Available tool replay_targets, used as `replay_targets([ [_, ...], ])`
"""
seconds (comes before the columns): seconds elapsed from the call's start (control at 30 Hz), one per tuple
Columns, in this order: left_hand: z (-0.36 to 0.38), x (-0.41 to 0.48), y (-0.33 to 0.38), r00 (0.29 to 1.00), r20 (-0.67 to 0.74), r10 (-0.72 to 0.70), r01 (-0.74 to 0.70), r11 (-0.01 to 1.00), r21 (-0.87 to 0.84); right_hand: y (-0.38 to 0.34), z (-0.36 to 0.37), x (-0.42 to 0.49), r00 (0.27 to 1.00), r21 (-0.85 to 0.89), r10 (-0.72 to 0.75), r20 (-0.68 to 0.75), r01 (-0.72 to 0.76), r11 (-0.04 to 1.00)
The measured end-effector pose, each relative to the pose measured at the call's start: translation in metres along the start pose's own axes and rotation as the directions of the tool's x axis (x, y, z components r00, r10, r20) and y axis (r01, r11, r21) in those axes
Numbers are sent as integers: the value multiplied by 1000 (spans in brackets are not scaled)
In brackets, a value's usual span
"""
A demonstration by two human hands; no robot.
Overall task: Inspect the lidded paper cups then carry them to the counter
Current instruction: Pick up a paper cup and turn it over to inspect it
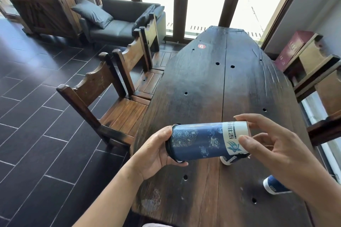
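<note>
Two wooden chairs [125, 114] stand along the left edge of the dark table [203, 83]. My left hand [156, 153] wraps the black-lidded end of a cup [201, 142], which I hold on its side just above the table. The cup is deep blue with pale floral patterns, and a white band with a blue logo runs round its base. My right hand [273, 145] pinches that base, thumb in front and forefinger on top. A second cup [227, 160] peeks out below it. A third cup [275, 187] is on the table by my right forearm.

Tabletop [212, 83] open ahead; chairs [110, 101] flank left edge (cup [275, 187] rests near right).
</note>
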State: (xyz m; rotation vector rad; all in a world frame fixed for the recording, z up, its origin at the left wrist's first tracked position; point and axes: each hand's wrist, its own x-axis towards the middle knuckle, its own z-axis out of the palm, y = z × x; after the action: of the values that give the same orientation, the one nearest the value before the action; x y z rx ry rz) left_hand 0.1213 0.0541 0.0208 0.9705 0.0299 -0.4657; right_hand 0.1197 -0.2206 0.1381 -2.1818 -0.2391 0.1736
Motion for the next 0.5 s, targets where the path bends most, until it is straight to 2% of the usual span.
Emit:
replay_targets([
  [0.17,-4,3,0,999,-36,34,-33,999,33,4,2,2,999,-34,44,-2,-44,998],
  [0.33,-5,4,-2,997,-24,80,-79,996,28,2,4,3,988,93,131,-76,-124,988],
  [0.5,-4,3,-4,994,-19,112,-111,992,54,2,4,4,975,138,204,-86,-192,972],
])
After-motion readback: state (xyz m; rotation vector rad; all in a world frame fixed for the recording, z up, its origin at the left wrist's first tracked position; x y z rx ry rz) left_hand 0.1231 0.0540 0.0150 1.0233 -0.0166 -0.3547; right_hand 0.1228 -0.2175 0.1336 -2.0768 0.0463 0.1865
